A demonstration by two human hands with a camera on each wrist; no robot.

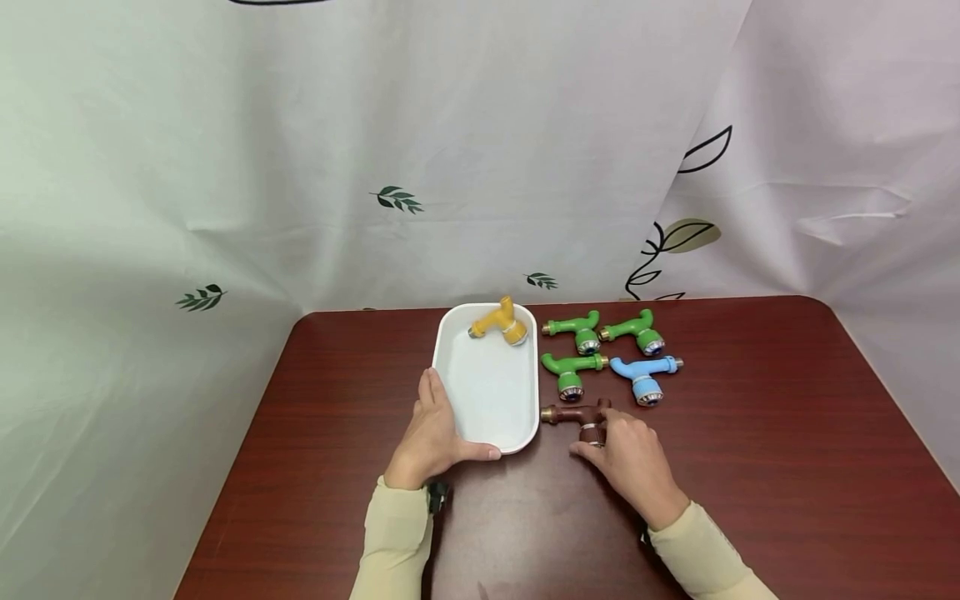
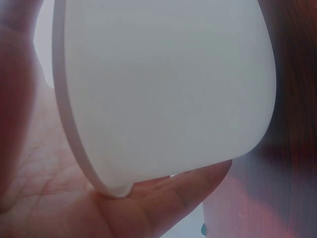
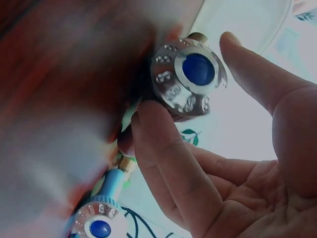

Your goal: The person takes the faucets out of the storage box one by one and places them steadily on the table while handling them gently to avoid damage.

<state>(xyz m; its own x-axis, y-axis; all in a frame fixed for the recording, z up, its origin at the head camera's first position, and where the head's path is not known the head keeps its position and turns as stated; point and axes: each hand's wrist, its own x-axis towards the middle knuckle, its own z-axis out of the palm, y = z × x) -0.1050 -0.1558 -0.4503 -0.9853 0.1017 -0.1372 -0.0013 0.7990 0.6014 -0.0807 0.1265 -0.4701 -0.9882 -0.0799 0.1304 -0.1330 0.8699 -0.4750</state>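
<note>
A white tray [image 1: 487,392] stands on the table with a yellow tap [image 1: 504,321] at its far end. My left hand [image 1: 433,429] holds the tray's near-left corner, fingers along the left wall and thumb along the near rim. My right hand [image 1: 630,458] is at a brown tap [image 1: 577,414] beside the tray's near-right side. In the right wrist view its fingers touch the tap near the silver knob [image 3: 173,84] with a blue cap, while the thumb [image 3: 247,64] stands apart from the knob.
Right of the tray lie a green tap [image 1: 573,327], a second green tap [image 1: 637,332], a third green tap [image 1: 570,371] and a light blue tap [image 1: 647,375]. A pale curtain [image 1: 480,167] with leaf prints hangs behind the reddish-brown table [image 1: 780,433].
</note>
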